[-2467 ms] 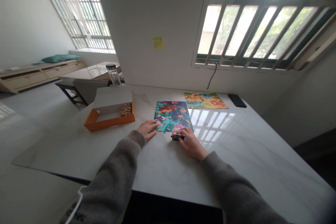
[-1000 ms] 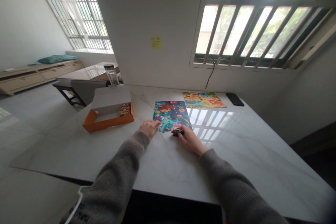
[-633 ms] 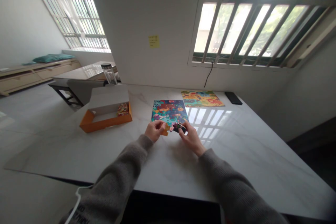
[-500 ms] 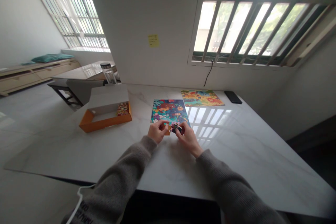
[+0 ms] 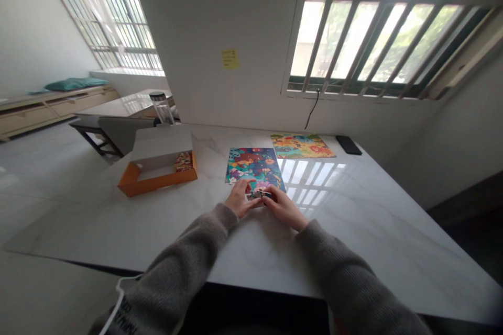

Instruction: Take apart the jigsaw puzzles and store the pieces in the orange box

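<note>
Multicoloured cardboard puzzle pieces [image 5: 258,194] clamped in left hand [image 5: 238,198] + right hand [image 5: 283,208] grip, nearside of rectangular dark-blue jigsaw [image 5: 257,165]; pinch easy.

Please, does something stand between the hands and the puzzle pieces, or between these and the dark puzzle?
Nothing visible: the right hand holds the puzzle pieces, the left hand touches them, and the dark puzzle lies just beyond, its near edge partly hidden.

Two hands [image 5: 240,200] [image 5: 283,208], two pictures [image 5: 255,163] [image 5: 302,147] (one box [image 5: 159,183])
</note>
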A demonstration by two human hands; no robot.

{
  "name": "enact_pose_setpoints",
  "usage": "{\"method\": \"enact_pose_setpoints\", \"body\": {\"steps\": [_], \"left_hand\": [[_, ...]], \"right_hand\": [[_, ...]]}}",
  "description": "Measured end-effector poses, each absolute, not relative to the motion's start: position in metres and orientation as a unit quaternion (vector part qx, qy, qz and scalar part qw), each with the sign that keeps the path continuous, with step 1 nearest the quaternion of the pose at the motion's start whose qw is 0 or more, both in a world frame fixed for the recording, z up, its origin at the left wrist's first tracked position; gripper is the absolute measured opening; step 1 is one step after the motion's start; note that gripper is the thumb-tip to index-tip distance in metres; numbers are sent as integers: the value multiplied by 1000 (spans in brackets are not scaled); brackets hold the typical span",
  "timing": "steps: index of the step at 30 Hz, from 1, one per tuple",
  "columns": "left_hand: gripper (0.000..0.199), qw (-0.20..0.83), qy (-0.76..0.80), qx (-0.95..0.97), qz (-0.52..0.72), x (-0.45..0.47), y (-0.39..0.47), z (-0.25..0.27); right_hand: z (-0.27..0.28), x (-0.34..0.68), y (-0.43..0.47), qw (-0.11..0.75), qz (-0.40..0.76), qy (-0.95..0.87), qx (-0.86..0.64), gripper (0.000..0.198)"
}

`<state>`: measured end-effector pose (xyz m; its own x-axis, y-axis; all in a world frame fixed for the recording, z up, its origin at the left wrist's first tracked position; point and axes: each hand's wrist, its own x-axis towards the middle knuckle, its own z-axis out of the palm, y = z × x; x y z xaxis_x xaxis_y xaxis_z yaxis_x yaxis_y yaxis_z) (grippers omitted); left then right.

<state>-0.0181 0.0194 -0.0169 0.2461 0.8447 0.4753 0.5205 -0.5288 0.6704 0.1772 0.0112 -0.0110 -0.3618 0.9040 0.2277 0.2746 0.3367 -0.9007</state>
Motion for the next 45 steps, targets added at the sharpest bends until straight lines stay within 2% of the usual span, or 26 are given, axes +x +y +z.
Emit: {"method": "enact_pose_setpoints", "body": {"steps": [6, 9, 14, 17, 20, 22, 25, 28, 33, 36, 39, 42, 45], "left_hand": [[24, 251, 430, 781, 377, -23, 22, -19], [25, 271, 418, 772, 394, -23, 22, -18], [41, 285, 404, 764, 416, -20, 21, -18], [38, 285, 392, 772, 411, -15, 16, -17], [38, 280, 377, 786, 403, -15, 14, -11], [36, 240, 385, 792, 410, -23, 18, -6], [29, 129, 427, 782, 437, -48, 30, -4], [23, 45, 457, 806, 373, -71, 44, -11], [41, 38, 464, 847, 255, -75, 56, -22], [31, 42, 441, 872, 207, -70, 58, -19], [21, 10, 432, 886, 171, -65, 57, -14], [22, -40, 447, 883, 139, -59, 55, -11], [28, -77, 452, 882, 109, -53, 53, -10]], "right_hand": [[-15, 187, 16, 359, 366, -757, -407, 22], [-13, 190, 17, 361, 331, -766, -416, 23], [-3, 188, 11, 340, 310, -797, -391, 29], [-3, 184, 7, 317, 311, -809, -385, 29], [-6, 182, 7, 339, 288, -812, -377, 27], [-7, 183, 8, 356, 269, -814, -372, 28], [-4, 186, 10, 358, 249, -811, -389, 27], [-2, 188, 10, 348, 222, -814, -407, 20], [-7, 185, 10, 333, 187, -830, -407, 14], [-10, 182, 10, 321, 202, -830, -408, 17], [-9, 180, 10, 309, 204, -829, -419, 29], [-8, 178, 10, 291, 200, -829, -433, 37], [-8, 177, 11, 278, 191, -829, -445, 37]]}}
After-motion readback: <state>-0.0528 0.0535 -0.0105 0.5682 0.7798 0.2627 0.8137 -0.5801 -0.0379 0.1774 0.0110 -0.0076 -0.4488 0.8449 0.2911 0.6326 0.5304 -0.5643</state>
